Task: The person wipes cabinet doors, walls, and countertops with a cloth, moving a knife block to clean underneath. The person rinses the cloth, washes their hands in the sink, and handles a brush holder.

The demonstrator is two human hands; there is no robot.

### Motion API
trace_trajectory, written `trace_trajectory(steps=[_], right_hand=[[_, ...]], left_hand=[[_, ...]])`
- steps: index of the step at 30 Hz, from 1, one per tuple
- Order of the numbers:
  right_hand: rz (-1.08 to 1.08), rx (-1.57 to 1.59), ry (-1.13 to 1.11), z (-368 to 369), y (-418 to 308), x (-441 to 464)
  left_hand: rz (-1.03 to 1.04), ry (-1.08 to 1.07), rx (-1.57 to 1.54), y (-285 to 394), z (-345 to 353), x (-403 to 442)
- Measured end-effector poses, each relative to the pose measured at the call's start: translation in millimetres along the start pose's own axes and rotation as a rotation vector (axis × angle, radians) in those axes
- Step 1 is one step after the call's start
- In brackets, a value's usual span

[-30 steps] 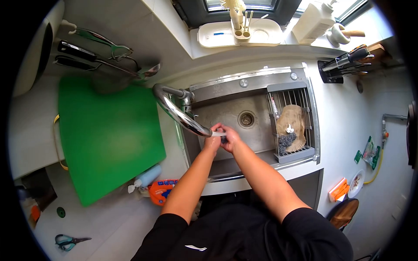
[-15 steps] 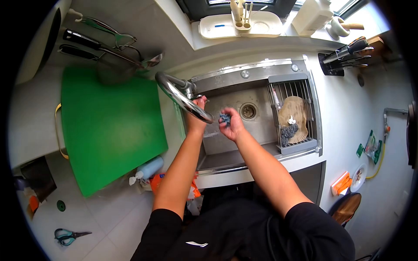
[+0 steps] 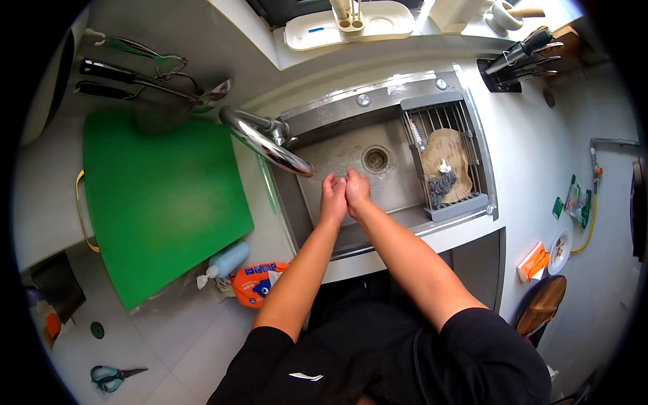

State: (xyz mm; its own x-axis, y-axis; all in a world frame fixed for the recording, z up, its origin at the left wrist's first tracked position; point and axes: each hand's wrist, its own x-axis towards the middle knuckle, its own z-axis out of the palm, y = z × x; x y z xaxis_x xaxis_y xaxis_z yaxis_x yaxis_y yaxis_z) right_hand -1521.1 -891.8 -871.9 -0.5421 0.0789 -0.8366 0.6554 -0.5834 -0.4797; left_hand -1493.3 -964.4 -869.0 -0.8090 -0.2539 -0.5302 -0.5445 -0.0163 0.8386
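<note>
My left hand point(image 3: 332, 197) and my right hand point(image 3: 358, 187) touch over the sink point(image 3: 337, 152), just right of the curved metal tap point(image 3: 270, 143). Their fingers are curled in toward each other. Half a second ago a blue-grey, rough-textured scrubber showed in my right hand; now the fingers hide it. The tap's spout end lies close to the left fingertips, and the sink floor around the drain point(image 3: 375, 159) looks wet.
A draining rack point(image 3: 457, 209) across the sink's right side holds a tan cloth-like piece point(image 3: 445, 145) and a grey fuzzy piece point(image 3: 442, 185). Left are a green board point(image 3: 165, 209), a pale blue bottle point(image 3: 229, 258) and an orange packet point(image 3: 253, 287). A knife block point(image 3: 498, 77) stands back right.
My left hand has left the tap's base and come right to meet my right hand. The blue-grey scrubber has gone out of sight between the fingers. The whole view has shifted slightly.
</note>
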Motion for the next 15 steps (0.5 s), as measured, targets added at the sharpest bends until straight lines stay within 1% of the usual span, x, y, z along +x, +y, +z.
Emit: trace_trajectory(steps=[1, 2, 3, 4, 5, 7, 8, 10, 12, 14, 15], right_hand=[[-0.074, -0.040, -0.001, 0, 1, -5], [-0.144, -0.080, -0.002, 0, 4, -11], [0.008, -0.017, -0.001, 4, -3, -28], [-0.002, -0.008, 0.000, 2, -3, -27], [-0.063, -0.175, 0.094, 2, -4, -29], [-0.179, -0.505, 0.280, 0, 2, -25], [-0.170, -0.502, 0.280, -4, 5, -27], [-0.281, -0.762, 0.268, -10, -3, -29], [-0.298, -0.766, 0.291, -12, -2, -27], [-0.251, -0.531, 0.252, -22, 4, -16], [-0.256, -0.533, 0.251, -27, 2, -17]], left_hand=[[-0.061, -0.028, -0.063, 10, 4, -6], [-0.058, -0.031, -0.062, 7, 2, -1], [-0.276, -0.166, -0.318, 5, -3, 5], [-0.490, -0.309, -0.570, 4, -3, 10], [-0.432, -0.245, -0.514, -4, 2, 5], [-0.409, -0.285, -0.465, 13, 5, -12], [-0.389, -0.317, -0.422, 21, 3, -24], [-0.373, -0.287, -0.463, 18, 5, -26], [-0.257, -0.238, -0.309, 13, 1, -24], [-0.229, -0.208, -0.255, 21, 0, -27], [-0.196, -0.177, -0.202, 29, 1, -26]])
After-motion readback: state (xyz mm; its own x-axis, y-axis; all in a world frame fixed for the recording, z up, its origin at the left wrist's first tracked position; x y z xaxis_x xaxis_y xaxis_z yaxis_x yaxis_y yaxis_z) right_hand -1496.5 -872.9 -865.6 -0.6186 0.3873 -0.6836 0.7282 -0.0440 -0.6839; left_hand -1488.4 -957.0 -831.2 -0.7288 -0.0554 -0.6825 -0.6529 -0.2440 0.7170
